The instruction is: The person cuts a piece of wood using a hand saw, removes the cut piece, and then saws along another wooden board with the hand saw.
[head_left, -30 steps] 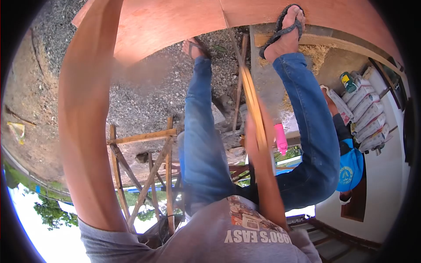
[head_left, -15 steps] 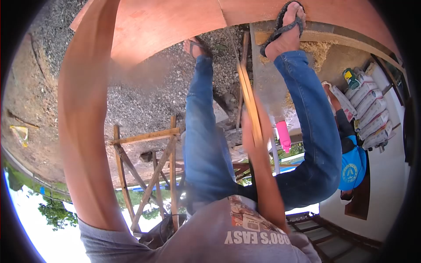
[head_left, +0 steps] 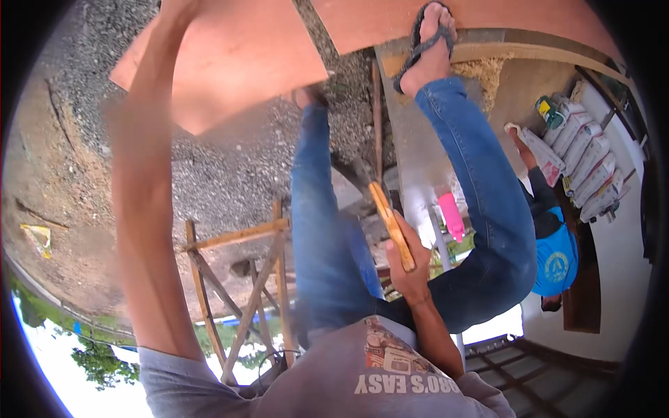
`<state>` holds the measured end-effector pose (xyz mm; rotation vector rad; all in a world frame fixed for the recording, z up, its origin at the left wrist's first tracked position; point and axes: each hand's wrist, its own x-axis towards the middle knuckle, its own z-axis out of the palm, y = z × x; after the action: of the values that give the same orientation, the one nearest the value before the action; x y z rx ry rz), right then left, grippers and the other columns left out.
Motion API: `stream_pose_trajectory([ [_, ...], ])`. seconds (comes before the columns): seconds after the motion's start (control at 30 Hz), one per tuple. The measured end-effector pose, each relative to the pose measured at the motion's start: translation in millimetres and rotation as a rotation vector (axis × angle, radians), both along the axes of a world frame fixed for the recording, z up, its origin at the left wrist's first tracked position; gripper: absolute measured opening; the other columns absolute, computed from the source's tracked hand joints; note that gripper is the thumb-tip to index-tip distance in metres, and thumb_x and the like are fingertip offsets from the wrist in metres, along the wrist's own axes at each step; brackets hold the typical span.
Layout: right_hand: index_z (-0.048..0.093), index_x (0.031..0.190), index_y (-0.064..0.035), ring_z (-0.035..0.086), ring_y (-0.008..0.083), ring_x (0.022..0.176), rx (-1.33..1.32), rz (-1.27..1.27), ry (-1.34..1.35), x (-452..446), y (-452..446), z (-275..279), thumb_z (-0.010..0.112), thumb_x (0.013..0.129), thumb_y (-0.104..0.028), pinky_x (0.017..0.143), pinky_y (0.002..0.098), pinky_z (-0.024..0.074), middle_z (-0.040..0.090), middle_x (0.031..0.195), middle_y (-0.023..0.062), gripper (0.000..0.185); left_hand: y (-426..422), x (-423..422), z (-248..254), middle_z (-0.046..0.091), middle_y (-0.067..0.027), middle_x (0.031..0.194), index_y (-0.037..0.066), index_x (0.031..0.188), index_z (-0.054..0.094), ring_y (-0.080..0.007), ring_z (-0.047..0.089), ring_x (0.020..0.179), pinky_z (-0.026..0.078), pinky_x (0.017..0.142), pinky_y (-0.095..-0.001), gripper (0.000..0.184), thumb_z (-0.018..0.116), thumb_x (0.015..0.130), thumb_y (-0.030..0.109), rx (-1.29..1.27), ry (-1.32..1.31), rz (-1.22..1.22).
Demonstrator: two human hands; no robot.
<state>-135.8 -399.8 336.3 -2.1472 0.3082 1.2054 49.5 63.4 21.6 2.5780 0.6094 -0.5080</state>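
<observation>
Gravelly ground [head_left: 237, 174] spread beneath the work, and above it lay 2 reddish boards. The left board [head_left: 244, 63] sat at a slant, its corner pointing down toward the body, and a narrow gap parted it from the right board [head_left: 376, 21], which ran along the top of the view. 2 jeans [head_left: 313, 209] legs reached up toward the boards. A wooden trestle [head_left: 233, 238] with crossed braces stood left of the left leg. At the right, another person [head_left: 555, 251] in blue had an arm stretched to a stack of bags [head_left: 582, 146]. A plank [head_left: 516, 51] ran just beside the right board, with sawdust [head_left: 488, 83] near it. The saw [head_left: 391, 226] was between the legs, its yellow wooden handle well apart from both boards and its blade dim and blurred. A pink bottle [head_left: 451, 216] showed near the right knee. The right foot's sandal [head_left: 442, 35] overlapped the right board's edge. As for the hands, the right hand [head_left: 410, 261] was wrapped round the saw's handle; the left hand [head_left: 182, 7], cut by the top edge, was at the left board, its grip impossible to tell.
</observation>
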Motion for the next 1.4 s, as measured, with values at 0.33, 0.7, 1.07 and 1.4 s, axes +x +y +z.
stream_pose_trajectory([
  [0.33,0.050,0.141,0.0071,0.063,0.0242,0.112,-0.009,-0.111,-0.086,18,-2,77,0.054,0.093,-0.010,0.096,0.0343,0.0476,0.064,0.128,0.0206,0.051,11,-113,140,0.058,-0.0107,0.064,0.002,0.090,0.064,-0.0266,0.055,0.063,0.048,0.064,-0.0382,0.072,0.066,0.082,0.074,-0.029,0.019,0.110],
  [0.7,0.052,0.140,0.0060,0.072,0.0307,0.101,0.136,0.115,-0.222,17,-20,158,0.063,0.090,-0.017,0.086,0.0330,0.0548,0.066,0.125,0.0239,0.056,-23,-128,208,0.064,-0.0093,0.065,0.006,0.086,0.061,-0.0283,0.065,0.065,0.049,0.060,-0.0412,0.068,0.070,0.077,0.073,0.110,-0.096,0.175],
  [1.07,0.056,0.138,-0.0043,0.069,0.0442,0.086,0.318,0.162,-0.403,22,83,11,0.067,0.089,-0.016,0.073,0.0451,0.0562,0.069,0.106,0.0261,0.052,-40,-204,248,0.057,-0.0064,0.065,0.008,0.082,0.056,-0.0251,0.057,0.057,0.044,0.054,-0.0414,0.058,0.073,0.081,0.064,0.319,-0.216,0.112],
  [1.4,0.055,0.138,0.0024,0.071,0.0410,0.097,0.398,0.444,-0.457,25,43,177,0.068,0.086,-0.008,0.080,0.0392,0.0575,0.066,0.120,0.0280,0.054,-34,-283,384,0.062,-0.0114,0.075,0.007,0.095,0.068,-0.0299,0.062,0.063,0.050,0.057,-0.0409,0.035,0.082,0.081,0.035,0.176,-0.420,0.125],
])
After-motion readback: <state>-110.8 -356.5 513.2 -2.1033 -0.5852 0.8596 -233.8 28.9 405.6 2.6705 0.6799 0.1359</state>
